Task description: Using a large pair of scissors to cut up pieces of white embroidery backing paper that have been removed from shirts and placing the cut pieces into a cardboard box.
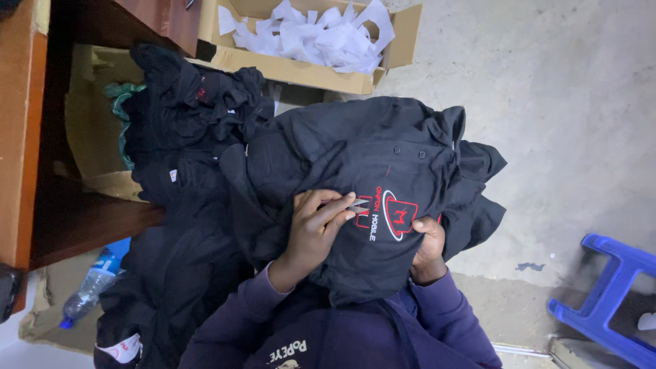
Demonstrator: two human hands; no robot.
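Observation:
A black shirt (369, 157) with a red and white embroidered emblem (396, 215) is draped over my lap. My left hand (316, 232) rests on the cloth beside the emblem and pinches small metal thread snips (356, 203), their tips pointing at the stitching. My right hand (428, 247) grips the shirt's fabric from underneath, just right of the emblem, with its fingers partly hidden by the cloth. Both purple sleeves come in from the bottom edge.
A heap of black garments (184, 137) lies to the left, running down to the floor. A cardboard box (301, 70) of white paper scraps stands behind. A wooden desk (20, 137) is at far left, a plastic bottle (92, 283) below it, a blue stool (608, 301) at right.

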